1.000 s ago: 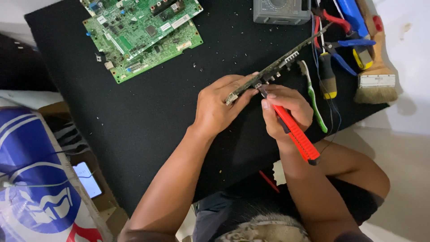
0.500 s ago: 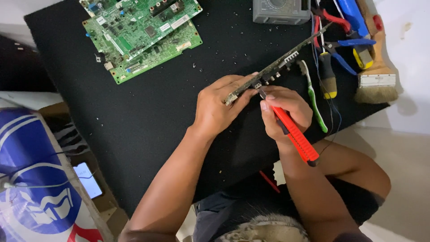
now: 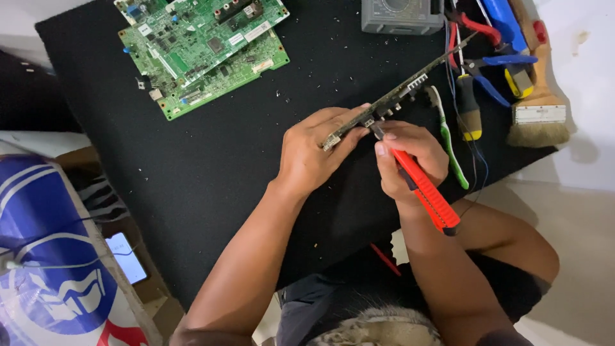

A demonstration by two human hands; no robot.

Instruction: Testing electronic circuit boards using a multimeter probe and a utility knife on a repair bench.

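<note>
We grip a circuit board [image 3: 400, 90] edge-on in our left hand [image 3: 314, 154], raised over the middle of the black counter [image 3: 211, 173], while our right hand [image 3: 410, 160] clasps a red knife [image 3: 426, 192] with its tip at the board's near end. The board looks intact, so we judge the work there under way, not done. Two green boards [image 3: 205, 51] lie at the far left corner, untouched.

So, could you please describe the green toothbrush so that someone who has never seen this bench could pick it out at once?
Start at the black mat covering the table and go to its right end, where the tools lie. The green toothbrush lies just beyond the right hand, which grips a red utility knife. It is the only slim green-and-white handle there, beside a yellow-and-black screwdriver and a wooden paintbrush.
</note>
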